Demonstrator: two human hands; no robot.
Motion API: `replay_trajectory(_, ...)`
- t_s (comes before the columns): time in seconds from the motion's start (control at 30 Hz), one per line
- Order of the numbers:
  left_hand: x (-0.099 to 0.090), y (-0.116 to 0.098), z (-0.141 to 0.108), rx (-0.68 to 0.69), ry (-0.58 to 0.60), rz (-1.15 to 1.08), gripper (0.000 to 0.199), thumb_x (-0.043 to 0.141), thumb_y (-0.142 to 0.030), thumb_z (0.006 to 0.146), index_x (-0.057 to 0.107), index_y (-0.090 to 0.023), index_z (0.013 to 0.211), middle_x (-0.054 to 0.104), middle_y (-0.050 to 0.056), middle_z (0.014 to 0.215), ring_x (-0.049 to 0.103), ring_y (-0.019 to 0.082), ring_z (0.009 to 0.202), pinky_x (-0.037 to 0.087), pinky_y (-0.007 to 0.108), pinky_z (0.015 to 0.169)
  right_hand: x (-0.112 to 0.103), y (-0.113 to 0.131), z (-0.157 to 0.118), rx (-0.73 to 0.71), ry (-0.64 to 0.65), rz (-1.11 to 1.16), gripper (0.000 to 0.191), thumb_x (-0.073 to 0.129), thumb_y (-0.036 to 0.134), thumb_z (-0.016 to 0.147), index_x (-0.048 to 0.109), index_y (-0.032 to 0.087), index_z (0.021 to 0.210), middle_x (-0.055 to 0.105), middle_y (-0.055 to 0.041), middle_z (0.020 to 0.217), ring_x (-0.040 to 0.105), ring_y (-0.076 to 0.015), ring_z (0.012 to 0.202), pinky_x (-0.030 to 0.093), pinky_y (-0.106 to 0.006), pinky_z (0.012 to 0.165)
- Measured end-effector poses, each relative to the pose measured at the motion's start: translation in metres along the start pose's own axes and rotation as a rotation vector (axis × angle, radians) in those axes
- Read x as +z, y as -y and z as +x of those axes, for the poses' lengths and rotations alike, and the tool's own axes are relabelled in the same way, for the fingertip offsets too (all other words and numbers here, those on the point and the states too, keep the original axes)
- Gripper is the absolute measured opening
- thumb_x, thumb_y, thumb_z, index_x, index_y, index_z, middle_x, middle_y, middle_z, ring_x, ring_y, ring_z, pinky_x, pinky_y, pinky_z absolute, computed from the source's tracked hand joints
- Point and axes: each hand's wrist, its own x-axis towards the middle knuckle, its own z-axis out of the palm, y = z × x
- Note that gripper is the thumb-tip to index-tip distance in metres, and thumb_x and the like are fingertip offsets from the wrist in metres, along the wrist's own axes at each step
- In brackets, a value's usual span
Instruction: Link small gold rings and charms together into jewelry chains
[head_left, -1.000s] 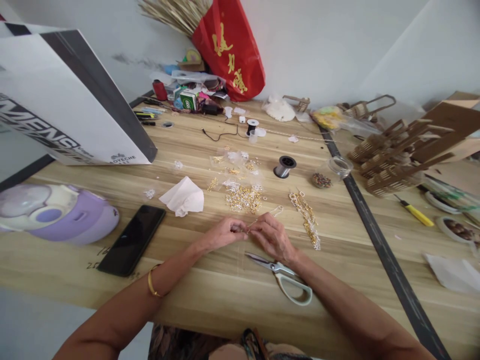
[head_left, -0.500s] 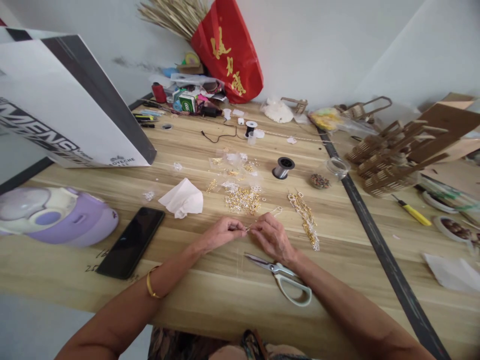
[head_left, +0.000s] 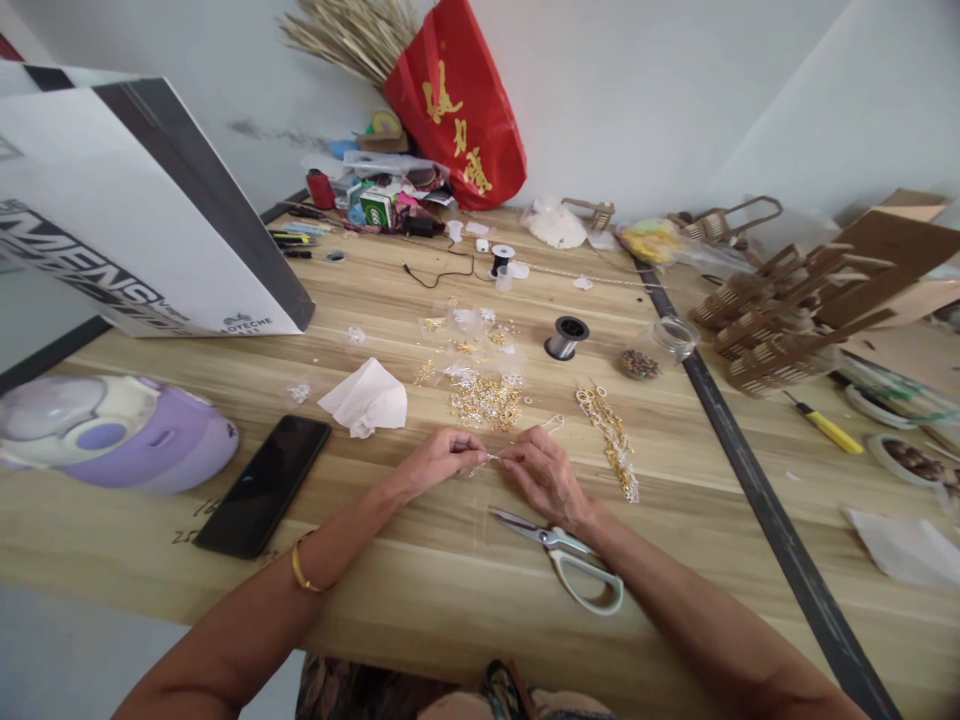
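My left hand [head_left: 444,462] and my right hand [head_left: 546,472] pinch a thin beaded strand [head_left: 492,457] between them, low over the table. Its small silvery pieces show in the gap between my fingertips. Just beyond lies a pile of gold and silver beads [head_left: 486,400]. A loop of fine strand [head_left: 553,422] sticks out past my right fingers. Finished-looking gold and silver bead strands [head_left: 611,440] rest to the right. Scissors with pale handles [head_left: 577,565] lie beside my right wrist, blades pointing left.
A black phone [head_left: 262,487], a crumpled tissue [head_left: 367,398] and a purple bottle [head_left: 150,435] are on the left. Beyond the beads stands a wire spool [head_left: 566,338]; a clear jar of beads [head_left: 641,363] is to its right. Small woven baskets [head_left: 780,310] and a yellow-handled tool [head_left: 829,428] lie farther right.
My left hand has shifted slightly left, away from my right hand, so more of the beaded strand shows between them. My right hand stays nearly still.
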Motion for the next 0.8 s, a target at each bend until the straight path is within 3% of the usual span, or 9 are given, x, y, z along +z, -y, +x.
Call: replay_trajectory(0.8,0.0007,0.0004,0.0003,0.043,-0.018,0.068,0.019,0.057,-0.03,0.076,0.06,-0.012,0.077,0.049,-0.004,0.059,0.04,0.007,0.052,0.031,0.018,0.05,0.001,-0.0009,-0.0006,0.018,0.014,0.018,0.009,0.052,0.017,0.086,0.061,0.018,0.088,0.054,-0.0056,0.078,0.05,-0.0168,0.073,0.045,-0.03,0.063)
